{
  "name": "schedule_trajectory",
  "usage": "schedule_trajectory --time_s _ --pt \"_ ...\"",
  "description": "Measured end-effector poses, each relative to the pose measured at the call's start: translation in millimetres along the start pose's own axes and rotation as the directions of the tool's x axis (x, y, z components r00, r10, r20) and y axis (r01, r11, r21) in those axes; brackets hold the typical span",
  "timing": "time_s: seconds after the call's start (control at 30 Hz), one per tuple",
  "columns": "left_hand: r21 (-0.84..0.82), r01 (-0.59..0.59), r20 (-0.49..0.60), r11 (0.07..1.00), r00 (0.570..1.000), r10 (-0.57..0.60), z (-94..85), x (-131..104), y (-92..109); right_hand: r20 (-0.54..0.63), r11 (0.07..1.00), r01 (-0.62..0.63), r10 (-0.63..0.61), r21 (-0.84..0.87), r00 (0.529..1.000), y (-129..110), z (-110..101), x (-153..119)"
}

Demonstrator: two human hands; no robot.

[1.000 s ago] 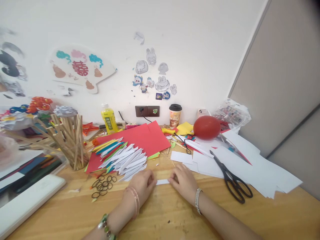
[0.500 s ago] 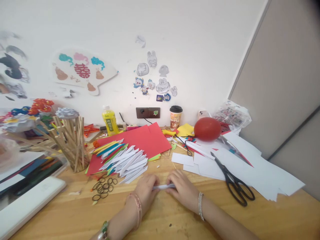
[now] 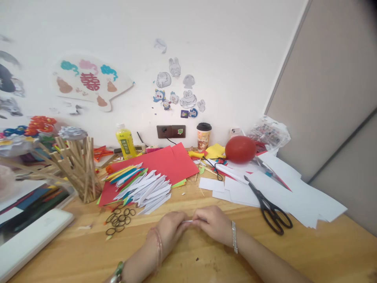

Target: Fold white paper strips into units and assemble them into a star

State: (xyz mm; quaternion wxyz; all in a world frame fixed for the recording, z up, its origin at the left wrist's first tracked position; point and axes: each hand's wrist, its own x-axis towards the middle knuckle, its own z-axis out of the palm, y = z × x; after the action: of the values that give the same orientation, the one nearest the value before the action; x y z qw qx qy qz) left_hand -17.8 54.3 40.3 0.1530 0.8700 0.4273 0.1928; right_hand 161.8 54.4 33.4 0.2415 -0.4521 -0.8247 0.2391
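Both hands meet low over the wooden table. Between them is a narrow folded strip of white paper [image 3: 187,221], mostly covered by my fingers. My left hand [image 3: 171,228] pinches its left part, closed. Curled round the right part, my right hand [image 3: 212,225] is closed too. Just beyond my left hand lies a pile of folded white paper strips [image 3: 151,190], with coloured folded strips [image 3: 125,173] at its left. Black rubber bands [image 3: 120,220] lie to the left of my left hand. Small white paper pieces [image 3: 211,184] rest beyond my right hand.
Black scissors [image 3: 269,210] lie on white sheets [image 3: 306,196] at the right. A red balloon [image 3: 240,149], a lidded cup [image 3: 204,137] and a yellow bottle [image 3: 126,142] stand towards the wall. Red sheets [image 3: 176,161] and a holder of wooden sticks [image 3: 79,169] are at the left.
My hands have drawn closer together and the fingers have closed in, so less of the paper strip shows between them. The whole view has shifted slightly.
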Motion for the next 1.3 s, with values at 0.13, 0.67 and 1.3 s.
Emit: schedule_trajectory --time_s 0.13,0.67,1.3 --pt "-0.049 -0.038 0.069 0.998 0.997 0.041 -4.3 1 1 -0.002 0.996 -0.015 0.015 0.089 1.0 5 -4 1" --pt "-0.273 0.167 0.081 0.948 0.985 -0.15 -12.2 -1 -9 -0.175 0.985 -0.075 0.103 0.157 0.979 18 -38 -6" --pt "-0.047 -0.058 -0.203 0.997 0.978 0.047 -21.1 -5 -14 -0.102 0.995 0.057 -0.049 0.077 0.994 15 -20 -2"
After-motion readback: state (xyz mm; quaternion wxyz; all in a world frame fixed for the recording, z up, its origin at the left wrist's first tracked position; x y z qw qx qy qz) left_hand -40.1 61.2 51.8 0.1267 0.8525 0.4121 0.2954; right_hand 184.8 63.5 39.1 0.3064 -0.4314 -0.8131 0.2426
